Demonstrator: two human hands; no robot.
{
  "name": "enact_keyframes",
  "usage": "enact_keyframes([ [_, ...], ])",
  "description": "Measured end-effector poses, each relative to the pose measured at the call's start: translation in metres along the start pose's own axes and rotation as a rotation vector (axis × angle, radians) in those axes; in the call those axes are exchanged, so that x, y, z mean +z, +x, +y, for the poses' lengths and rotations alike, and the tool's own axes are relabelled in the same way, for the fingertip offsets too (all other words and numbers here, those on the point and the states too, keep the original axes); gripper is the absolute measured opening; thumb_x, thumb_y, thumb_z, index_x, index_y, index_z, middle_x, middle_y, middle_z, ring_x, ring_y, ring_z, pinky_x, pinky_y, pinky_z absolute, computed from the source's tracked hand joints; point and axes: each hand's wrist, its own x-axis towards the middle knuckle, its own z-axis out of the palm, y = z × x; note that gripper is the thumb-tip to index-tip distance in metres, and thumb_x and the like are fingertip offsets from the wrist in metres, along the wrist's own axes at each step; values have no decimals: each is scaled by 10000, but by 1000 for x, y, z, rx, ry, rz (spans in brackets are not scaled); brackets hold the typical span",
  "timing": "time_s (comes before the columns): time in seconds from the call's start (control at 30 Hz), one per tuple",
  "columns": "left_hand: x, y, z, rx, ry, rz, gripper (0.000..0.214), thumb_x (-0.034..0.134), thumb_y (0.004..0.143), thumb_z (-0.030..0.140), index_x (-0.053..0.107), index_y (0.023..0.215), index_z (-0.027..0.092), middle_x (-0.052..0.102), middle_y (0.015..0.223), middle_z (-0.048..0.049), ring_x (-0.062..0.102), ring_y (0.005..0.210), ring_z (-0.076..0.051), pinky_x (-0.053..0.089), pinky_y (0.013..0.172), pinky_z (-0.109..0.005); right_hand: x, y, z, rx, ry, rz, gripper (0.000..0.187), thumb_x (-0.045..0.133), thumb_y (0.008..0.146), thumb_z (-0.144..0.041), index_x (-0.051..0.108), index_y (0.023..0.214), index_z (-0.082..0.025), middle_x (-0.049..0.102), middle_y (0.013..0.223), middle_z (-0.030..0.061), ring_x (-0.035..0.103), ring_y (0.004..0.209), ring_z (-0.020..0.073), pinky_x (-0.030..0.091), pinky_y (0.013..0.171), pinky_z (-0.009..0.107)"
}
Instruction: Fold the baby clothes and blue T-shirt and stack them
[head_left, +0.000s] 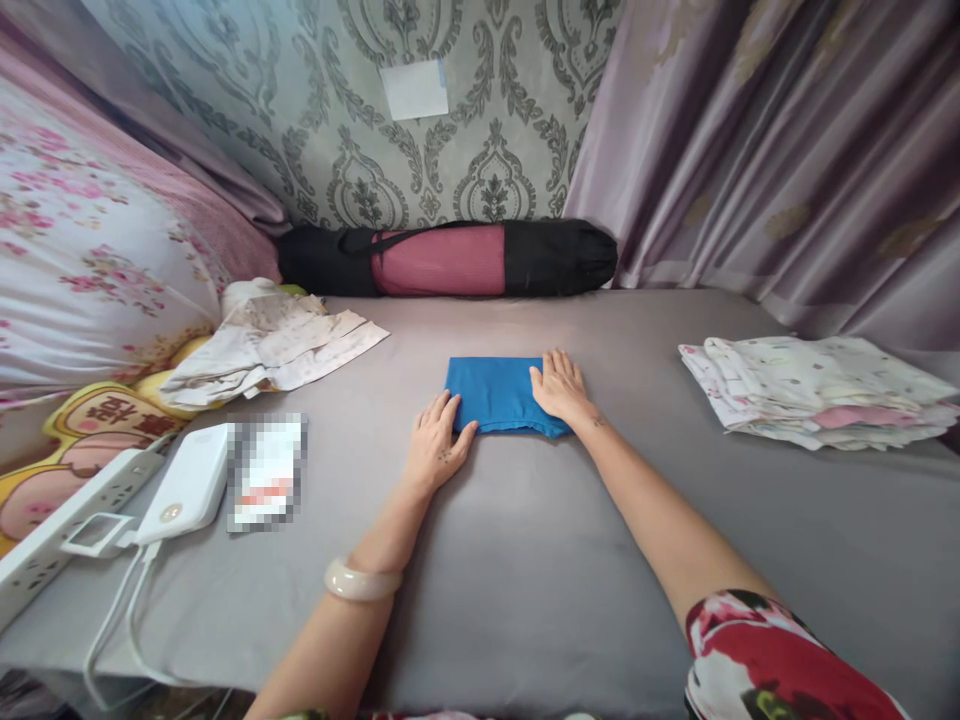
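A blue cloth (499,393), folded into a flat rectangle, lies in the middle of the grey sheet (510,580). Its near edge is slightly uneven, with layers showing. My left hand (437,440) rests at the cloth's near left corner, thumb and fingers apart. On the right end of the cloth lies my right hand (561,388), flat with its fingers stretched forward. Neither hand is wrapped round anything. A pale bangle (363,580) sits on my left forearm.
Folded light-patterned fabric (817,390) is stacked at right; crumpled pale cloth (277,340) lies left. A black-and-pink rolled bag (442,260) lies along the wall. At near left are a power strip (75,525), a white power bank (187,480) with cables, and a blurred packet (268,470).
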Motion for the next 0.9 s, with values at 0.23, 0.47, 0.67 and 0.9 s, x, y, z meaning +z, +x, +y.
enact_keyframes([
  [0.23,2,0,-1,-15,12,4,579,421,951,510,453,1395,139,447,1483,-187,394,1395,-308,326,1142,-482,9,-4,16,-14,-31,5,679,157,991,-424,237,1523,-9,243,1596,171,199,1475,276,171,1191,441],
  [0.47,0,0,0,-17,8,14,567,431,949,511,467,1383,147,456,1478,-186,401,1391,-311,336,1135,-493,1,-14,12,-26,-50,-2,675,151,995,-412,242,1521,1,242,1595,174,193,1479,276,170,1194,447],
  [0.67,4,-1,-1,-15,8,46,559,414,955,525,466,1386,174,459,1479,-168,395,1395,-303,337,1136,-492,-3,-44,2,-143,-109,58,667,167,997,-429,266,1525,-34,207,1607,166,172,1486,279,161,1197,455],
  [0.9,2,-1,-1,-7,9,25,574,449,940,520,457,1392,166,445,1487,-175,386,1399,-314,332,1137,-493,8,-55,-3,-184,-141,47,647,186,1002,-426,304,1516,-51,237,1599,160,188,1481,287,154,1188,503],
])
